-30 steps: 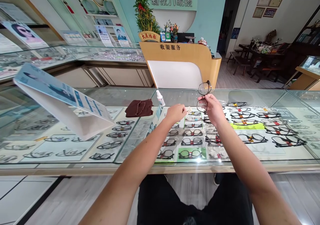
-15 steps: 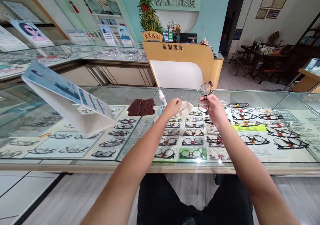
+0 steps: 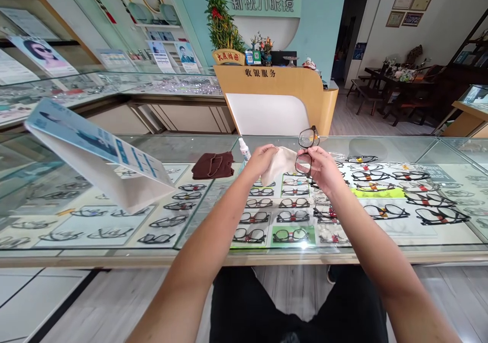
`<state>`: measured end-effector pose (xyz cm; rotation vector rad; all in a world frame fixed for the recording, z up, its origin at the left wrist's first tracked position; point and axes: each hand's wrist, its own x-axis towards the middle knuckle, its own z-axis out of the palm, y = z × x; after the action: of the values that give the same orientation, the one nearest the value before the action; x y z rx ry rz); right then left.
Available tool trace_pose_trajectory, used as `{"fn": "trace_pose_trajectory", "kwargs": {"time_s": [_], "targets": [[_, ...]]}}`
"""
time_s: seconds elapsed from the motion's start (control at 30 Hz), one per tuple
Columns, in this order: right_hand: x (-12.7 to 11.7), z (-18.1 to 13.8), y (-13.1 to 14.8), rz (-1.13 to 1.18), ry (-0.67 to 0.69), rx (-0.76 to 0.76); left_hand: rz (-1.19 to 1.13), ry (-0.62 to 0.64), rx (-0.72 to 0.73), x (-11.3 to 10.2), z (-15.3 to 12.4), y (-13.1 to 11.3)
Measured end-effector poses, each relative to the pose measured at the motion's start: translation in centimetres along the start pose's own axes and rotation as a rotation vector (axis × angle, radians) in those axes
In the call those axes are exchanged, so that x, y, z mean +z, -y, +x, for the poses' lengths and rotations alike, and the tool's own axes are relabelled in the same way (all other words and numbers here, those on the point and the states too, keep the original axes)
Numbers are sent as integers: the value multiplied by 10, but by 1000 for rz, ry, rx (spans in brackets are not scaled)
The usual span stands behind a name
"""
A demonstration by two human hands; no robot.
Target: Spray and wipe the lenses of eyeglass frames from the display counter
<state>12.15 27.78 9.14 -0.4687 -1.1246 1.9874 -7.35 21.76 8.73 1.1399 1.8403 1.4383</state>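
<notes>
My right hand is closed on a pair of dark-framed glasses, held upright above the glass display counter. Pinched in my left hand is a beige cleaning cloth, whose free edge reaches the lower lens of the glasses. A small white spray bottle stands on the counter just left of my left hand. Further left on the glass lies a brown cloth pouch.
Several rows of spectacle frames lie inside the case under the glass. A tilted blue and white sign stands on the counter at left. A wooden cashier desk is behind, with dark tables and chairs at far right.
My left hand has lifted the cloth off the counter and brought it right, up against the glasses. The glasses have shifted slightly left and down toward it.
</notes>
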Motion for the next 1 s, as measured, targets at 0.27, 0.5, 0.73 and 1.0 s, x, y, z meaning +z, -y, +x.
{"fn": "trace_pose_trajectory", "kwargs": {"time_s": [0.27, 0.5, 0.73, 1.0], "targets": [[-9, 9, -4, 92, -105, -70, -65, 138, -5, 2, -6, -2], [-5, 8, -4, 73, -181, -107, -387, 186, -33, 7, -4, 2], [-1, 3, -6, -3, -184, -102, -326, 93, 192, 23, -14, 1], [0, 3, -10, -15, -208, -171, -83, 42, 532, 41, -42, 1]]}}
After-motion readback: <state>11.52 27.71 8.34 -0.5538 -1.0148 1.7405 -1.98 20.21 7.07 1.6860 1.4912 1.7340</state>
